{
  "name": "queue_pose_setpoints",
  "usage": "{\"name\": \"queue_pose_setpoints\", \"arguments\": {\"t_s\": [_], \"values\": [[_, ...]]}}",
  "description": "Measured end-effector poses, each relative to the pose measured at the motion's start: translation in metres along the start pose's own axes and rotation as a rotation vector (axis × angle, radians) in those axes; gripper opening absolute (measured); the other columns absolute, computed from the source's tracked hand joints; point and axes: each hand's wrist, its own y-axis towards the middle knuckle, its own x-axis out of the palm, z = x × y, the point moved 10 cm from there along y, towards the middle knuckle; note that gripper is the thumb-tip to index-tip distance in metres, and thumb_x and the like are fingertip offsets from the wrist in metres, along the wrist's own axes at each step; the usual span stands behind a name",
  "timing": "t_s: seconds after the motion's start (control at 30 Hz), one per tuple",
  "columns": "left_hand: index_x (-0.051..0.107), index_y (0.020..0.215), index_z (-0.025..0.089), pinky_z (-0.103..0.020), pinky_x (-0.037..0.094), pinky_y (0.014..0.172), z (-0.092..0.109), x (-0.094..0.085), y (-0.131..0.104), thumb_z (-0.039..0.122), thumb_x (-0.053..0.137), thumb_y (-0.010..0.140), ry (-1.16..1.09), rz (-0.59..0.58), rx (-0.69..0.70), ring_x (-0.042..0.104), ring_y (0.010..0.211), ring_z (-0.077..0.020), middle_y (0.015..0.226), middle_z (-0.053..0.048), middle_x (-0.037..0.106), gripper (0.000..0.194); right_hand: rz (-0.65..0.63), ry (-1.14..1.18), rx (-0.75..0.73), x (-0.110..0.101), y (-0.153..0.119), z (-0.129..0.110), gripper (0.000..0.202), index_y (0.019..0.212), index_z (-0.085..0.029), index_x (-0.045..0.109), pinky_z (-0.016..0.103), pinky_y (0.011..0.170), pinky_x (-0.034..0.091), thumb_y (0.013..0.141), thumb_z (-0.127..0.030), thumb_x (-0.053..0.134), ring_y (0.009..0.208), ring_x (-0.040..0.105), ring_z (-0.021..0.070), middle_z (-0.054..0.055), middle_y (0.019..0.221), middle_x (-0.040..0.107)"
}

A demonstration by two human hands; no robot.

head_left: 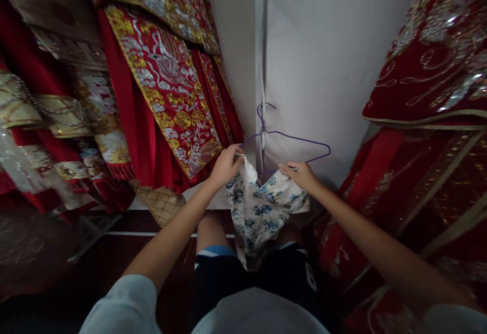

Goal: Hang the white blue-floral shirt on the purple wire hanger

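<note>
A white garment with a blue floral print (262, 209) hangs between my two hands in front of my legs. My left hand (227, 164) is closed on its left shoulder, near the left arm of a purple hanger (297, 137). At the other shoulder, my right hand (299, 173) pinches the cloth beside the neckline, just under the hanger's right end. The hanger's hook points up against the wall, and its left arm runs behind my left fingers. Part of its lower bar is hidden by the garment. Whether the hanger is inside the shoulders, I cannot tell.
Red costumes with gold and silver embroidery (171, 85) hang close on my left. More red sequined clothing (429, 75) hangs on the right. A white cable (262, 60) runs down the wall corner ahead. A metal rack foot (87, 237) stands low at left.
</note>
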Motion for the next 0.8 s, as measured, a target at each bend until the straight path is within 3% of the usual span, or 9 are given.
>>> {"name": "queue_pose_setpoints", "arguments": {"t_s": [0.07, 0.13, 0.23, 0.33, 0.43, 0.5, 0.57, 0.63, 0.8], "values": [[0.053, 0.116, 0.015, -0.035, 0.047, 0.093, -0.005, 0.0, 0.008, 0.026, 0.051, 0.09, -0.002, -0.003, -0.008, 0.063, 0.105, -0.0228, 0.114, -0.012, 0.066, 0.028, 0.004, 0.009, 0.011, -0.007, -0.004, -0.001, 0.044, 0.063, -0.018, 0.059, 0.026, 0.06, 0.034, 0.081, -0.059, 0.058, 0.06, 0.046, 0.014, -0.002, 0.058, 0.047], [0.05, 0.125, 0.015, -0.032, 0.047, 0.09, -0.013, -0.002, 0.011, 0.026, 0.047, 0.093, 0.018, -0.026, -0.009, 0.065, 0.099, -0.0214, 0.11, -0.011, 0.068, 0.035, 0.033, -0.014, 0.013, -0.021, -0.01, -0.002, 0.042, 0.093, -0.018, 0.07, 0.027, 0.066, 0.041, 0.074, -0.055, 0.068, 0.068, 0.055, 0.0179, 0.0, 0.069, 0.059], [0.056, 0.125, 0.016, -0.031, 0.046, 0.093, -0.022, -0.011, 0.011, 0.026, 0.041, 0.096, 0.075, -0.054, 0.01, 0.065, 0.104, -0.0216, 0.113, -0.011, 0.069, 0.034, 0.09, -0.069, -0.018, -0.048, -0.017, -0.003, 0.085, 0.138, -0.022, 0.052, 0.033, 0.077, 0.047, 0.063, -0.046, 0.081, 0.087, 0.063, 0.0246, 0.006, 0.094, 0.068], [0.061, 0.119, 0.016, -0.031, 0.046, 0.096, -0.026, -0.026, 0.013, 0.028, 0.04, 0.096, 0.14, -0.034, 0.008, 0.064, 0.107, -0.0225, 0.116, -0.01, 0.069, 0.034, 0.171, -0.096, -0.05, -0.074, -0.015, 0.0, 0.101, 0.15, -0.021, 0.037, 0.04, 0.086, 0.049, 0.061, -0.038, 0.082, 0.099, 0.064, 0.0289, 0.012, 0.117, 0.066], [0.063, 0.116, 0.017, -0.032, 0.047, 0.09, -0.022, -0.034, 0.016, 0.031, 0.04, 0.096, 0.242, -0.021, 0.011, 0.065, 0.099, -0.0236, 0.109, -0.01, 0.071, 0.034, 0.279, -0.192, -0.014, -0.095, 0.001, 0.009, 0.075, 0.134, -0.015, 0.057, 0.041, 0.083, 0.05, 0.064, -0.034, 0.077, 0.093, 0.066, 0.0307, 0.015, 0.105, 0.071], [0.064, 0.111, 0.018, -0.033, 0.047, 0.085, -0.018, -0.036, 0.017, 0.03, 0.04, 0.095, 0.305, -0.019, 0.011, 0.065, 0.091, -0.0237, 0.1, -0.009, 0.071, 0.032, 0.271, -0.272, 0.019, -0.099, 0.015, 0.011, 0.041, 0.102, -0.014, 0.072, 0.037, 0.075, 0.05, 0.067, -0.034, 0.074, 0.082, 0.066, 0.0292, 0.012, 0.085, 0.073], [0.065, 0.106, 0.018, -0.032, 0.047, 0.082, -0.016, -0.039, 0.018, 0.03, 0.04, 0.095, 0.347, -0.002, 0.007, 0.064, 0.088, -0.0234, 0.095, -0.009, 0.07, 0.03, 0.21, -0.294, 0.068, -0.099, 0.027, 0.014, 0.023, 0.073, -0.015, 0.071, 0.034, 0.065, 0.048, 0.066, -0.038, 0.074, 0.07, 0.064, 0.0262, 0.008, 0.066, 0.068], [0.065, 0.101, 0.018, -0.032, 0.046, 0.082, -0.019, -0.044, 0.018, 0.032, 0.039, 0.096, 0.357, 0.03, -0.003, 0.062, 0.088, -0.0231, 0.096, -0.01, 0.068, 0.03, 0.122, -0.18, 0.141, -0.099, 0.032, 0.02, 0.028, 0.064, -0.016, 0.068, 0.032, 0.058, 0.046, 0.061, -0.041, 0.078, 0.063, 0.062, 0.0237, 0.005, 0.059, 0.065], [0.064, 0.095, 0.017, -0.031, 0.045, 0.082, -0.054, -0.065, 0.012, 0.036, 0.038, 0.096, 0.227, 0.181, -0.125, 0.06, 0.09, -0.0216, 0.096, -0.01, 0.066, 0.033, -0.044, 0.361, 0.368, -0.095, 0.02, 0.042, 0.039, 0.077, -0.014, 0.072, 0.04, 0.057, 0.052, 0.055, -0.045, 0.081, 0.06, 0.065, 0.027, 0.012, 0.07, 0.072]]}}
